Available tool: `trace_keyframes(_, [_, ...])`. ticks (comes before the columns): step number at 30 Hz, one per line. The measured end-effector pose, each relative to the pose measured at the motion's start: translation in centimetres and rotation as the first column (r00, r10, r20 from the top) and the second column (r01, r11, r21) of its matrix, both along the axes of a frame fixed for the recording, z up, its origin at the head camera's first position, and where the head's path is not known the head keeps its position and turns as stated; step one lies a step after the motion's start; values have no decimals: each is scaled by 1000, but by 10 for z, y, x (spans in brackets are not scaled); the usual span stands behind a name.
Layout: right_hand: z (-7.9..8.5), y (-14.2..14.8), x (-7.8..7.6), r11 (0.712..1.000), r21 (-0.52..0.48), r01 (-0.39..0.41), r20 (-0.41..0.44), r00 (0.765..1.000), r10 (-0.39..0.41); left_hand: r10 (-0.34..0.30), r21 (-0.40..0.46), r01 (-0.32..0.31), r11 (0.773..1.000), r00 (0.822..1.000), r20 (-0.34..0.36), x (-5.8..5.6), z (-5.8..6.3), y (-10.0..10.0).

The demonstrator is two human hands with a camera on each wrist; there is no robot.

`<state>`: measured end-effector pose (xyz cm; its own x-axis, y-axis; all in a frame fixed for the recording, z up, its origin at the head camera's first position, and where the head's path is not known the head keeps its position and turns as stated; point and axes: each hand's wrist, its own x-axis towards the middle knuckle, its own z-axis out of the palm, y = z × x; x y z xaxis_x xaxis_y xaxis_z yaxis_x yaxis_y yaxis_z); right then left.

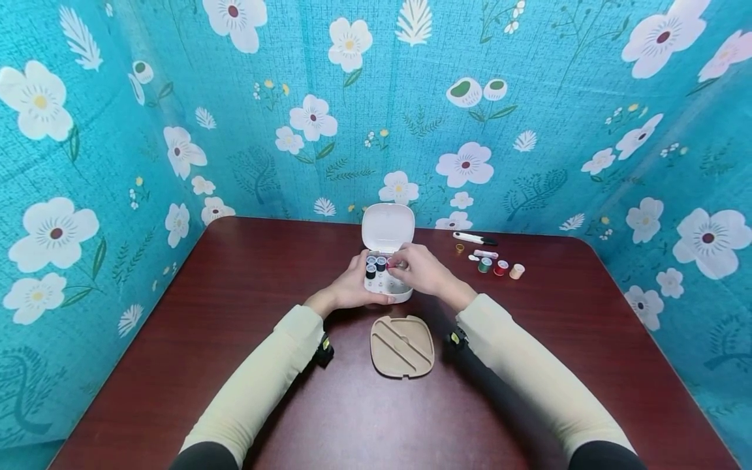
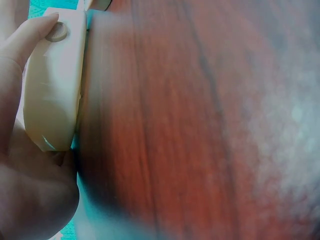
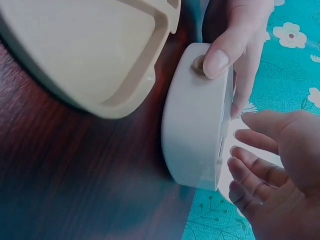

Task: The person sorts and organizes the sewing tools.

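In the head view a white sewing box [image 1: 388,287] stands on the table with its lid [image 1: 388,225] raised. My left hand [image 1: 351,284] holds it from the left, and in the right wrist view the thumb [image 3: 218,62] lies by a round brown button on the box's front. Several dark thread spools [image 1: 371,271] sit in the box's left and back part. Over the back right my right hand [image 1: 422,267] pinches a pinkish-red thread spool [image 1: 390,262], mostly covered by the fingers. The box wall hides that spool in the right wrist view.
A beige divided tray [image 1: 402,346] lies in front of the box. To the right stand green [image 1: 484,265], red [image 1: 501,267] and cream [image 1: 517,271] spools. Behind them are a gold ring [image 1: 460,248], a small pink-and-white item [image 1: 485,254] and a white-and-black tool [image 1: 474,239].
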<state>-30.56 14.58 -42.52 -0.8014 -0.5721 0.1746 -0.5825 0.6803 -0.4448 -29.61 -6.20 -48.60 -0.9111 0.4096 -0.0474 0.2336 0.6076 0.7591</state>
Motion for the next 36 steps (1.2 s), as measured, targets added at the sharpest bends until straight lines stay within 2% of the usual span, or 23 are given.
trace_keyframes(5, [-1, 7, 3, 1000, -11, 17, -8, 1000, -17, 6, 22, -7, 1000, 1000, 6, -4, -7, -1])
trace_keyframes(15, [-3, 18, 5, 998, -53, 32, -33, 999, -34, 14, 28, -14, 1000, 1000, 12, -2, -3, 0])
trace_keyframes(31, [-5, 32, 11, 996, -66, 59, -19, 998, -60, 18, 51, -18, 999, 1000, 8, -8, -14, -1])
trace_keyframes(36, [-9, 38, 11, 996, -65, 67, -17, 998, -68, 15, 40, -15, 999, 1000, 5, -5, -9, -1])
